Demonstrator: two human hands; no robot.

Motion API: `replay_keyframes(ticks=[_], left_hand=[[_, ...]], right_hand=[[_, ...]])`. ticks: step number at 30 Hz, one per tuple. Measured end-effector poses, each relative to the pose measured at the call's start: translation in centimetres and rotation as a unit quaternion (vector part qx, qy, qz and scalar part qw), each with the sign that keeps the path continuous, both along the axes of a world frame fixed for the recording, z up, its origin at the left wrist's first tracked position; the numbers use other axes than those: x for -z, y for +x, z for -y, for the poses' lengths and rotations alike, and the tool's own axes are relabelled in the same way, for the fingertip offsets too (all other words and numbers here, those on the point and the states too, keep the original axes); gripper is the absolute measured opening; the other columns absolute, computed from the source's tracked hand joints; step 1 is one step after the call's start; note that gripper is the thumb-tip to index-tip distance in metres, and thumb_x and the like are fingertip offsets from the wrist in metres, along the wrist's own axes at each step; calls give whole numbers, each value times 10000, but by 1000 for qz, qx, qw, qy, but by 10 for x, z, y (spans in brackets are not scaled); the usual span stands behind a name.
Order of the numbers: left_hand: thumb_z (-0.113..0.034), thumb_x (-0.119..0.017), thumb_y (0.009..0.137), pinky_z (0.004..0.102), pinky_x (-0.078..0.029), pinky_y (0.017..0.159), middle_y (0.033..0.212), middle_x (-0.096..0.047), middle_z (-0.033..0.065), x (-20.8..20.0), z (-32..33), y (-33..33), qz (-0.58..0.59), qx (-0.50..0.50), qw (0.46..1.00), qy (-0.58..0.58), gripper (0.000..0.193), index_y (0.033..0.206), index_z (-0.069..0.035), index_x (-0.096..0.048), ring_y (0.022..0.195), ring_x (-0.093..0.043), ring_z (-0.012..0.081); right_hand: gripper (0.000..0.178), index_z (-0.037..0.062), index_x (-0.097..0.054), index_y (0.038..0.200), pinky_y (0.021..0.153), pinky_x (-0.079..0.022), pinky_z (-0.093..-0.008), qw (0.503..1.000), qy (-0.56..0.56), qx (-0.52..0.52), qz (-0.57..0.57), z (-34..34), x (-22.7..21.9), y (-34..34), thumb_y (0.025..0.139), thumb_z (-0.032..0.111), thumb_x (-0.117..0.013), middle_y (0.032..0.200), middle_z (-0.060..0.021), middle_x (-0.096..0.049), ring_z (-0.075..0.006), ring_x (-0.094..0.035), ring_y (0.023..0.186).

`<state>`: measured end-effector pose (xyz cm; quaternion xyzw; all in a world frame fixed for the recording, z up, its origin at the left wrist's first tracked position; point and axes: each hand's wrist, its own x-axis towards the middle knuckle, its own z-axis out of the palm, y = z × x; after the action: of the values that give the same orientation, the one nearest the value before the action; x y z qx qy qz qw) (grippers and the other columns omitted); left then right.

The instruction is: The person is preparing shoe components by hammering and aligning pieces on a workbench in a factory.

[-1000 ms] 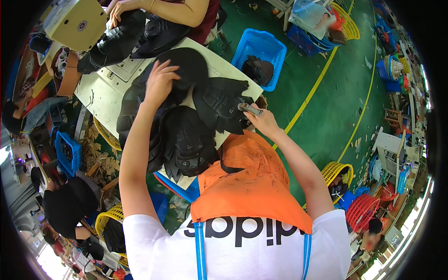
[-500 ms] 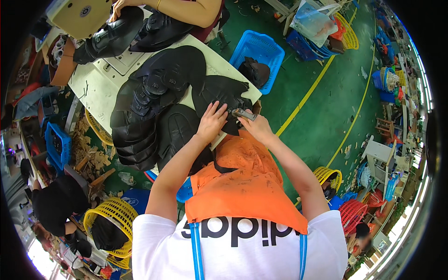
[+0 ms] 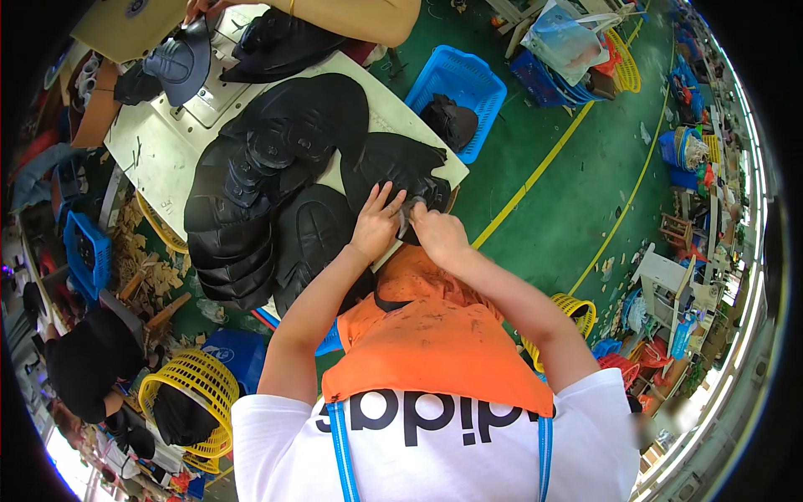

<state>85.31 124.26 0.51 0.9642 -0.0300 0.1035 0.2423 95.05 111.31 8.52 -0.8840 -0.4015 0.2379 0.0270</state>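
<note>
In the head view we see 2 forearms angled inward; the left hand lies palm-down, fingers slightly spread on a black piece near the right edge of the bench; beside it the right hand curls, fingers closed around a mostly hidden metal tool.

1. Left arm: bare below the sleeve, bent at elbow, forearm slanting forward and inward.
2. Left hand: palm down, back showing, fingers extended, slightly spread, pointing away from body.
3. Right arm: also bare and bent, forearm angled forward and to the left.
4. Right hand: knuckles up, fingers curled in, fist-like; fingertips hidden.
5. Hands just beside each other, ahead of torso; wrists roughly straight.
</note>
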Motion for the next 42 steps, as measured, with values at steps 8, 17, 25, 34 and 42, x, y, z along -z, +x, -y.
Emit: replay_keyframes(ticks=[8,17,25,34,42], left_hand=[[-143,-679,725,482,-342,1057,1230,-588,93,14,-1,5,61,-15,998,23,239,947,-56,-688,1222,-471,342],[-194,-715,728,385,-454,844,1123,-551,20,-13,-20,31,4,-15,1000,-5,276,1002,-170,-692,983,-537,233],[-267,-715,725,356,-408,814,1106,-543,15,-2,-36,46,32,75,997,-1,269,993,-244,-719,953,-506,226],[-283,-713,729,362,-387,829,1126,-551,19,-3,-21,37,44,6,999,0,296,1018,-218,-702,970,-508,226],[-184,-696,759,481,-357,1047,1205,-562,37,7,-1,9,72,-22,997,27,324,1071,-114,-652,1174,-482,314]], right_hand=[[326,2,-573,950,569,-524,-435,989,49,-126,-67,6,11,82,909,320,-512,774,-199,-653,-354,-649,677],[358,15,-566,1040,591,-481,-476,965,202,133,-99,47,33,19,927,350,-510,686,-216,-613,-392,-614,664],[325,23,-551,1030,534,-482,-475,964,233,111,-55,52,54,18,934,329,-498,680,-216,-603,-399,-600,611],[289,52,-544,1004,543,-476,-489,972,187,125,-64,45,29,17,933,328,-501,663,-201,-604,-406,-603,629],[300,65,-524,960,529,-471,-487,981,160,97,-54,39,24,19,932,361,-495,636,-193,-596,-410,-603,625]])
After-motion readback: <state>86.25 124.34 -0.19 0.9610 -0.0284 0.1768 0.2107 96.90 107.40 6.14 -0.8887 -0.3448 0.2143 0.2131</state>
